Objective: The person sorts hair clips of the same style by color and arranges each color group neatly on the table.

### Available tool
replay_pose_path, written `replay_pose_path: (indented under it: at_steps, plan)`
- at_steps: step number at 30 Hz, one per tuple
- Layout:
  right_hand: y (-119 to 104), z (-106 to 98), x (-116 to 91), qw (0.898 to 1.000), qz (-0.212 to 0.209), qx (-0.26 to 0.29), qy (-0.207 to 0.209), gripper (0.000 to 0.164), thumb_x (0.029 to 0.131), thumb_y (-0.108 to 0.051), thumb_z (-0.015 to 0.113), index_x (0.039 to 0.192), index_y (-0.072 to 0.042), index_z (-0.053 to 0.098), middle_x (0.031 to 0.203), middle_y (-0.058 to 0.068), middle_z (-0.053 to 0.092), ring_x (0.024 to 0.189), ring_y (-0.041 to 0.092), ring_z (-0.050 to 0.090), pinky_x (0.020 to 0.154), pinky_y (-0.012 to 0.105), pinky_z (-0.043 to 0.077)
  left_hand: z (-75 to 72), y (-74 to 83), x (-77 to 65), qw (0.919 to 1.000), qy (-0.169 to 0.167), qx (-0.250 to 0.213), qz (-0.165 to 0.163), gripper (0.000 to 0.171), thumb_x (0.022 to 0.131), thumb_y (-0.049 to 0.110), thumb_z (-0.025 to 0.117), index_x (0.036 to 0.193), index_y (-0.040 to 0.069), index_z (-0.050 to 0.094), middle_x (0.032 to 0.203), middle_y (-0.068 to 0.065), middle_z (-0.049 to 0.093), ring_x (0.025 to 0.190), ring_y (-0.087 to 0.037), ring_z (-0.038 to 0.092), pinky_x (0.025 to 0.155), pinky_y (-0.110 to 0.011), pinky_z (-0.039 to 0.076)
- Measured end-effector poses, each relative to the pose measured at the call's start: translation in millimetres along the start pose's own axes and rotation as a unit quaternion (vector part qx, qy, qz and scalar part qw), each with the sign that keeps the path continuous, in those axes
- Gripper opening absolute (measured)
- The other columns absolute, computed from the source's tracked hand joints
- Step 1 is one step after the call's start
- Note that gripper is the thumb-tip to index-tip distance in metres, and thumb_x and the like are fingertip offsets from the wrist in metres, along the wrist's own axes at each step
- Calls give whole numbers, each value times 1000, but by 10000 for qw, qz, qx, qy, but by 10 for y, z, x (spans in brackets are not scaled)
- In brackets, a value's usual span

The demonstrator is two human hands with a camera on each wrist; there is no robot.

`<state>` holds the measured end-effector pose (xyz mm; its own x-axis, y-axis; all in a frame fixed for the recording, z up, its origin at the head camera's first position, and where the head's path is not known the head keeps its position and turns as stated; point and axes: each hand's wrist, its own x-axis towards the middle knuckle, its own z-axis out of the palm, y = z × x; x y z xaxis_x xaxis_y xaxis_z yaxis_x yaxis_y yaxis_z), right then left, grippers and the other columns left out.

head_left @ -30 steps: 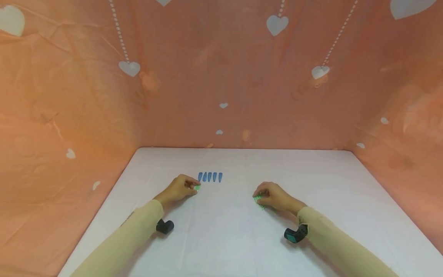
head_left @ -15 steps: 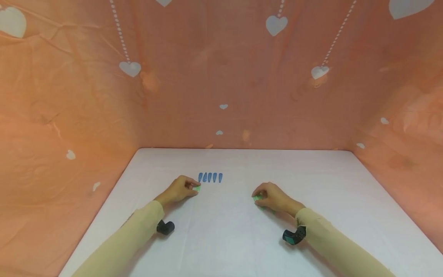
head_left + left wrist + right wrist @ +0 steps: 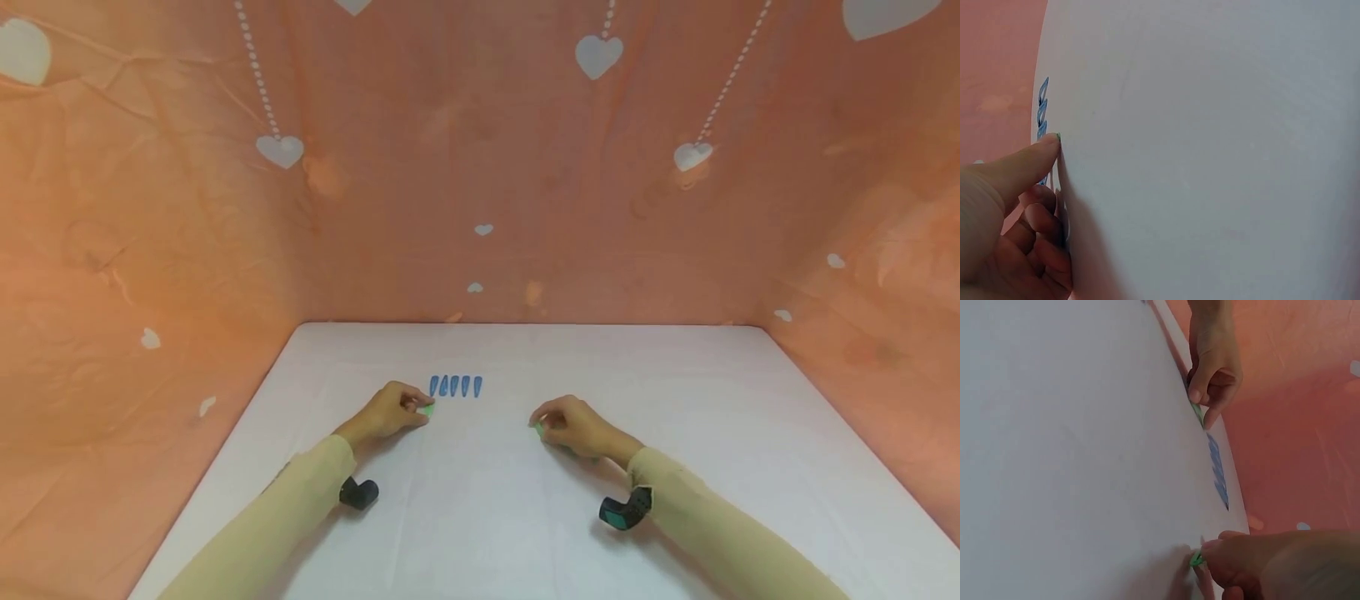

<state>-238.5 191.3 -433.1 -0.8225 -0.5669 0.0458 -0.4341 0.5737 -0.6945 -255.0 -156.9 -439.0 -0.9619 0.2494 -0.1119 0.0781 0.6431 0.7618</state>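
The left hand [image 3: 388,408] is just on the person's side of the left end of the row of five blue teardrop-shaped pieces [image 3: 454,386], thumb and forefinger pinching a light green piece [image 3: 428,410] right below that end. Off to the right of the row, a little nearer the person, the right hand [image 3: 577,429] also has thumb and finger closed on a second green piece [image 3: 539,429], and other green bits [image 3: 569,452] peep out on the tabletop [image 3: 480,517] beneath the palm, farther from the row. Half a second ago the right hand sat over those bits; it has since slid a short way toward the row, bringing its piece along, while the left hand and the row have hardly stirred. From its own wrist, the left hand's thumb covers part of the row and leaves only a green tip showing. The right thumb hides much of the second piece, and I can't tell whether that piece touches the tabletop. How many bits lie under the right palm is impossible to count, and both sleeves [image 3: 258,521] run out of sight below the row.
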Motion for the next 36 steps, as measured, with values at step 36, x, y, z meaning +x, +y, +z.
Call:
replay_pose_path:
  at_steps: [36]
  plan:
    - [-598, 872, 1046, 9892, -98, 1347, 574, 32, 88, 9, 63, 119, 6, 66, 98, 22, 69, 78, 10, 59, 70, 17, 48, -40, 35, -6, 9995, -199, 229, 65, 27, 89, 7, 75, 115, 1, 73, 62, 4, 45, 59, -10, 39, 56, -22, 32]
